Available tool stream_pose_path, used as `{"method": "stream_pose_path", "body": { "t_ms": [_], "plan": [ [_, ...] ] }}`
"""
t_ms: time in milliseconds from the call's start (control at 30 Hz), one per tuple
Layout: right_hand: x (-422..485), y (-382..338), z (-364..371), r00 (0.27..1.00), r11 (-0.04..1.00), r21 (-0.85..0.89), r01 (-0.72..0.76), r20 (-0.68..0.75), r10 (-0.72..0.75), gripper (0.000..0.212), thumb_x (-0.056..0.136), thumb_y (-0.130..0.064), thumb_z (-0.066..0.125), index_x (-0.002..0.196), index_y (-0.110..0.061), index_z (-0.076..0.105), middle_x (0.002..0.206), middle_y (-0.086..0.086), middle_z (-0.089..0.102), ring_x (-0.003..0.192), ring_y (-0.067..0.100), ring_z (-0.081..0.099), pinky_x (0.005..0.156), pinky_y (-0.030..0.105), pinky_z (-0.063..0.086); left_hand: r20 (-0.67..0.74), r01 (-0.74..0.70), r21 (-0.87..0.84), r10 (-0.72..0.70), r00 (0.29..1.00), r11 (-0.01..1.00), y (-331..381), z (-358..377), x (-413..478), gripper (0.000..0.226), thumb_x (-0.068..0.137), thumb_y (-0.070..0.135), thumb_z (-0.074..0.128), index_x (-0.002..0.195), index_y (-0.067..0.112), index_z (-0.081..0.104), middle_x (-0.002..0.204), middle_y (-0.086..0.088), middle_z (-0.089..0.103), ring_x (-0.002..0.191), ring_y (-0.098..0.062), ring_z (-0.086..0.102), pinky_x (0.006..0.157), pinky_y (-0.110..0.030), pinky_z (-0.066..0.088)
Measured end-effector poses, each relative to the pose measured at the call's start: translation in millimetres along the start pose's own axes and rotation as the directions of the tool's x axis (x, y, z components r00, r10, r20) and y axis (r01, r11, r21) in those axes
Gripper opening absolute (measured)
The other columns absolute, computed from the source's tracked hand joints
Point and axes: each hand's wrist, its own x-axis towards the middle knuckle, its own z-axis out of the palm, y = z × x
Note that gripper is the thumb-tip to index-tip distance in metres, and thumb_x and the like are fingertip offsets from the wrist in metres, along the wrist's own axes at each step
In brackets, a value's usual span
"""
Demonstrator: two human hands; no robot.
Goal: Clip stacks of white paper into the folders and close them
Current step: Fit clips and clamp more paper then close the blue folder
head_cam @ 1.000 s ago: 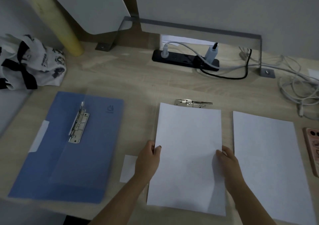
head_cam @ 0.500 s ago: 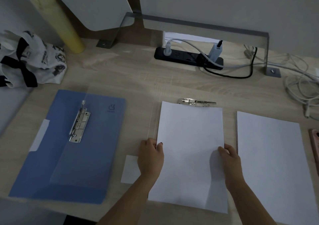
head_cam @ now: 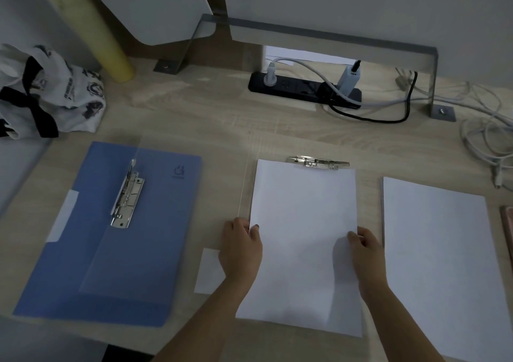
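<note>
- Left hand point(head_cam: 242, 246) grips the left edge of the centre paper stack point(head_cam: 302, 245), thumb on top of the sheet, fingers tucked under the edge.
- Right hand point(head_cam: 366, 248) grips the right edge of the same stack at about the same height, thumb on top.
- Centre stack lies flat on the bench point(head_cam: 222, 123), its top edge just touching the metal clip point(head_cam: 318, 162); the clip lever stands raised over that edge.
- A clear folder point(head_cam: 244, 184) seems to lie under this stack; only a faint transparent edge shows to its left, hard to confirm.
- Blue folder point(head_cam: 83, 250) lies open at left, well apart from the hands; its own spring clip point(head_cam: 128, 195) sits near the spine, no paper in it.
- Second paper stack point(head_cam: 441, 264) lies to the right, just beside the right hand, unclipped.
- Small white label point(head_cam: 208, 271) lies on the bench beside the left wrist.
- Black power strip point(head_cam: 299, 88) with plugs and cables at the back; printed cloth bag point(head_cam: 52, 95) at far left; yellow roll point(head_cam: 91, 26) leans behind it.
</note>
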Motion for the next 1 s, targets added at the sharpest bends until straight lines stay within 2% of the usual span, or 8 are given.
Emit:
{"method": "stream_pose_path", "body": {
  "t_ms": [233,333,433,667,767,833,900,1000],
  "plan": [
    [0.4,-2.2,3.5,0.997,0.996,-0.082,0.047,-0.055,-0.052,0.028,0.096,-0.019,0.041,0.116,-0.004,0.053,0.091,0.007,0.056,0.086,0.023,0.051,0.077,0.034,0.038,-0.093,-0.078,0.075,0.085,0.992,0.994,-0.8,6.1,-1.5,0.019,0.093,0.026,0.049,0.103,0.010,0.052,0.108,-0.008,0.054,0.091,-0.019,0.054,0.066,-0.026,0.044],
    [-1.4,-5.8,10.4,0.982,0.962,-0.250,0.105,-0.123,-0.140,0.026,0.093,-0.017,0.047,0.111,0.001,0.053,0.101,0.017,0.061,0.093,0.033,0.054,0.084,0.043,0.045,-0.144,-0.289,0.150,0.310,0.940,0.946,-9.1,16.5,0.3,0.038,0.082,0.011,0.066,0.118,0.008,0.055,0.117,-0.014,0.057,0.104,-0.028,0.058,0.080,-0.033,0.053],
    [-6.3,-6.3,15.3,0.948,0.892,-0.431,0.133,-0.207,-0.241,0.033,0.086,-0.010,0.058,0.114,0.005,0.050,0.113,0.030,0.052,0.104,0.044,0.047,0.090,0.048,0.038,-0.017,-0.521,0.260,0.544,0.839,0.813,-18.0,28.6,8.0,0.072,0.062,-0.003,0.076,0.129,0.009,0.052,0.132,-0.015,0.055,0.119,-0.033,0.056,0.086,-0.031,0.053],
    [4.4,-14.9,13.3,0.896,0.777,-0.514,0.364,-0.037,-0.443,0.037,0.080,0.012,0.049,0.115,0.002,0.054,0.108,0.030,0.053,0.091,0.041,0.053,0.077,0.044,0.046,0.105,-0.639,0.326,0.645,0.757,0.696,-24.6,35.1,21.2,0.056,0.096,0.034,0.025,0.146,0.008,0.021,0.155,-0.009,0.016,0.144,-0.018,0.007,0.118,-0.032,0.004],
    [20.1,-32.6,12.0,0.952,0.911,-0.292,0.291,-0.004,-0.306,0.038,0.082,0.012,0.045,0.117,0.001,0.053,0.108,0.021,0.054,0.090,0.030,0.055,0.077,0.029,0.043,0.117,-0.635,0.366,0.643,0.757,0.680,-26.3,37.3,21.3,0.065,0.096,0.048,0.019,0.148,0.009,0.014,0.157,-0.009,0.012,0.146,-0.018,0.002,0.117,-0.032,0.004],
    [34.5,-56.7,12.4,0.995,0.986,0.140,0.090,0.037,-0.096,0.037,0.086,0.008,0.046,0.122,0.000,0.050,0.107,0.015,0.055,0.084,0.018,0.055,0.077,0.021,0.044,0.113,-0.638,0.364,0.648,0.753,0.679,-26.4,36.8,21.6,0.065,0.096,0.048,0.019,0.148,0.009,0.012,0.157,-0.009,0.013,0.146,-0.018,0.004,0.117,-0.032,0.006],
    [50.2,-80.8,15.1,0.995,0.867,0.494,-0.065,0.093,0.022,0.043,0.088,0.007,0.047,0.130,0.002,0.043,0.111,0.014,0.055,0.093,0.019,0.056,0.092,0.027,0.045,0.112,-0.643,0.342,0.650,0.752,0.685,-26.1,34.6,21.6,0.065,0.096,0.047,0.022,0.148,0.010,0.013,0.157,-0.009,0.015,0.146,-0.018,0.006,0.117,-0.032,0.008],
    [63.1,-107.3,21.3,0.997,0.752,0.657,-0.057,0.083,0.003,0.047,0.087,0.008,0.047,0.134,0.001,0.040,0.108,0.010,0.056,0.100,0.017,0.055,0.099,0.026,0.042,0.107,-0.651,0.308,0.655,0.748,0.693,-24.8,32.2,21.7,0.063,0.095,0.043,0.028,0.147,0.008,0.021,0.156,-0.009,0.019,0.146,-0.018,0.010,0.118,-0.032,0.012]
  ]
}}
